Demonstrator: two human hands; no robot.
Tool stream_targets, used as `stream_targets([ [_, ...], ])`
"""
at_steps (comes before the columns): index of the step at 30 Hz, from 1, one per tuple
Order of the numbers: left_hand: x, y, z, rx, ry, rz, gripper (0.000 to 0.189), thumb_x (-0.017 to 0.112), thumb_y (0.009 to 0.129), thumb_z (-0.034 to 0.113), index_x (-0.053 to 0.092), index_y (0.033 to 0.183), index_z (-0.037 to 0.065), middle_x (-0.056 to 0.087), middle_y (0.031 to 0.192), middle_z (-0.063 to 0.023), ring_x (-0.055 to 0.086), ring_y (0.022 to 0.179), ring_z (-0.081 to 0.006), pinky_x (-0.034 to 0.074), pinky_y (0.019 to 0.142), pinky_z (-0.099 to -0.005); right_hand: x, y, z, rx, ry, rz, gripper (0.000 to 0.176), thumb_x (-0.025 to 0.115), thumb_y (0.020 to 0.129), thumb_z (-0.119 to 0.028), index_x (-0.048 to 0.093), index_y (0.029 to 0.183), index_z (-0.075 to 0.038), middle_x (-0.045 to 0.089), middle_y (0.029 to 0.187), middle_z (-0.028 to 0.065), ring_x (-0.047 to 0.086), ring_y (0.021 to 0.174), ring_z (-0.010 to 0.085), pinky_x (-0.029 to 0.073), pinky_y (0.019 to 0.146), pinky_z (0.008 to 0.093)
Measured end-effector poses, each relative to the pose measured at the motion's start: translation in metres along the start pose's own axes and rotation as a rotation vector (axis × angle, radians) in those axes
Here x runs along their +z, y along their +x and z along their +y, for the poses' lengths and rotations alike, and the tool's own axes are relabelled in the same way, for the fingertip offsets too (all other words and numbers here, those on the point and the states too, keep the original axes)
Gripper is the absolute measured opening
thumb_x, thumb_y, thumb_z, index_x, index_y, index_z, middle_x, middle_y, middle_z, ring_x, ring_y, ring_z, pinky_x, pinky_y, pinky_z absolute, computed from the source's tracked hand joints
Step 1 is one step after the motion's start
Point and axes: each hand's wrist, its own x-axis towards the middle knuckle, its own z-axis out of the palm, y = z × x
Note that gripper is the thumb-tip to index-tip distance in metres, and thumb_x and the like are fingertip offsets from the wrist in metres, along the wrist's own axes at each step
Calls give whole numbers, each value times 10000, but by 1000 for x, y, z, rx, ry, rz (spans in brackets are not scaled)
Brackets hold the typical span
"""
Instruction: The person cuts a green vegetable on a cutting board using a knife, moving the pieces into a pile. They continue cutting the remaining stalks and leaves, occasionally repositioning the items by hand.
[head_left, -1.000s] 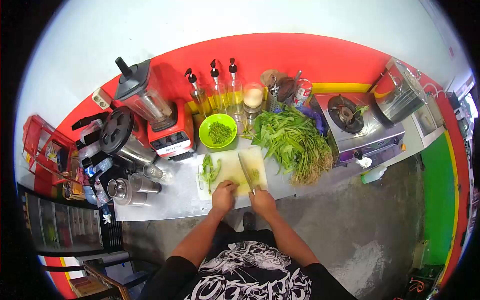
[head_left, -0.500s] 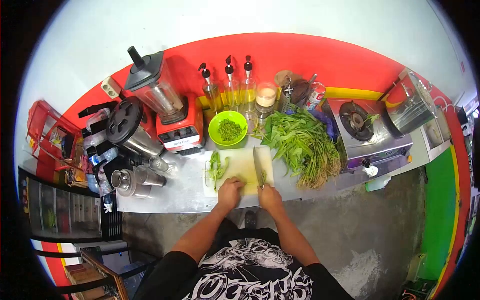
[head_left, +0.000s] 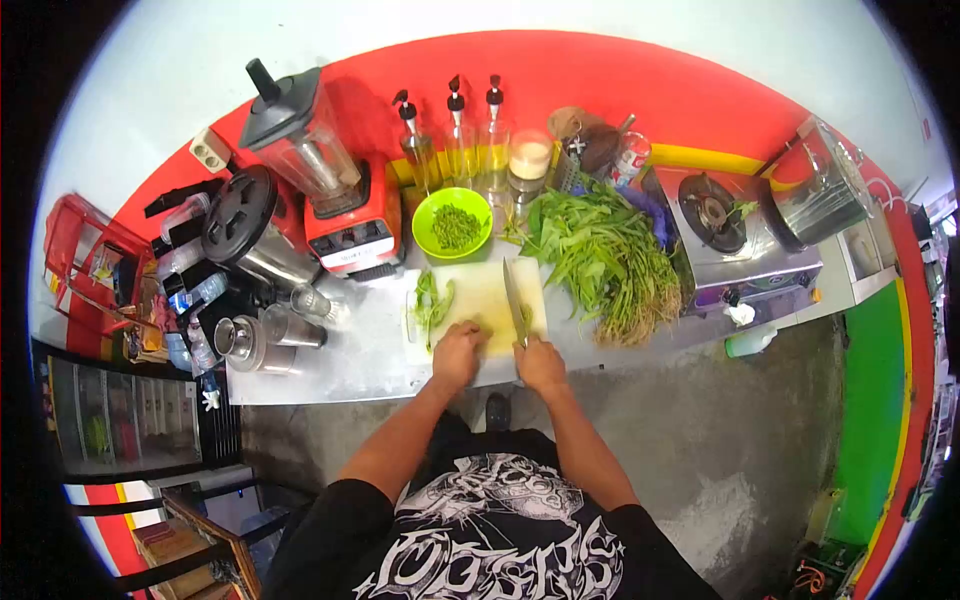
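Note:
A kitchen knife (head_left: pixel 513 290) is gripped by its handle in my right hand (head_left: pixel 541 364), its blade pointing away from me over the right side of the white cutting board (head_left: pixel 477 281). Small green pieces (head_left: pixel 526 314) lie beside the blade. My left hand (head_left: pixel 458 352) rests on the board's near edge with its fingers curled together; whatever they pinch is hidden. Cut green stems (head_left: pixel 432 302) lie on the board's left part. Just behind the board, a lime-green bowl (head_left: pixel 421 236) holds chopped greens (head_left: pixel 457 229).
A big bunch of leafy greens (head_left: pixel 600 250) with roots lies right of the board, beside a gas stove (head_left: pixel 755 255). Left stand a red blender (head_left: pixel 352 240), metal cups (head_left: pixel 293 326) and a glass (head_left: pixel 309 300). Pump bottles (head_left: pixel 460 150) line the back wall.
The camera has tilted down slightly, so the counter appears higher in view. Both hands and the knife keep nearly the same place on the board.

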Motion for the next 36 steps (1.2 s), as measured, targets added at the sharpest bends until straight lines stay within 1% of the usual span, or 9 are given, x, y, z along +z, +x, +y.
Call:
stream_targets([
  [3,-5,-2,2,-9,33,-48,486,613,782,-16,753,1185,218,663,1128,-18,616,1074,-258,551,898,-376,-5,-11,-6,-10,29,27,375,575,978,-331,610,1073,31,696,967,302,670,951,482,526,854,558],
  [4,-4,-5,3,14,27,-10,531,609,769,-23,742,1217,229,643,1100,-15,614,1049,-247,548,905,-369,1,-9,-2,-55,69,68,368,563,981,-312,621,1060,43,694,950,307,677,910,495,540,828,563],
  [13,-9,-9,2,46,54,-19,557,633,764,-26,723,1248,234,612,1121,-22,597,1067,-247,547,908,-364,11,-11,-20,-72,40,64,354,564,988,-309,583,1060,37,687,930,323,668,877,512,521,818,590],
  [22,-15,-6,-7,34,4,-155,638,635,757,-52,693,1304,271,588,1148,-20,590,1072,-267,542,939,-361,15,-22,-26,-32,14,-5,365,501,1019,-276,516,1160,59,690,994,320,669,975,495,516,854,573],
  [26,-15,-1,-15,46,-22,-186,682,641,742,-68,682,1319,293,589,1158,-20,590,1086,-265,545,946,-363,27,-21,-33,29,8,64,291,491,997,-196,561,1141,47,702,1005,289,683,954,475,532,836,556],
  [29,-13,2,-17,24,-29,-226,704,645,738,-74,676,1323,316,591,1167,-17,593,1096,-256,548,946,-364,32,-8,-25,-74,-124,72,255,496,988,-184,590,1068,40,705,979,279,698,918,452,552,801,533],
  [31,-10,3,-18,29,28,-239,700,650,742,-68,677,1321,324,591,1164,-14,596,1096,-246,550,944,-363,31,0,-22,-121,-141,15,351,479,1025,-252,489,1200,53,704,1006,293,693,941,465,536,865,536],
  [35,-10,2,-20,61,26,-208,613,593,805,-35,695,1299,314,595,1144,-22,598,1088,-248,549,940,-364,3,-31,-39,-133,-173,-59,349,471,1022,-238,479,1217,52,702,1012,299,685,955,480,529,875,547],
  [36,-16,3,-14,18,21,-235,590,570,826,-19,696,1298,311,598,1133,-25,601,1081,-251,549,935,-364,32,-17,-26,19,-63,-29,352,484,1015,-234,479,1227,48,699,1033,299,679,979,482,520,886,551],
])
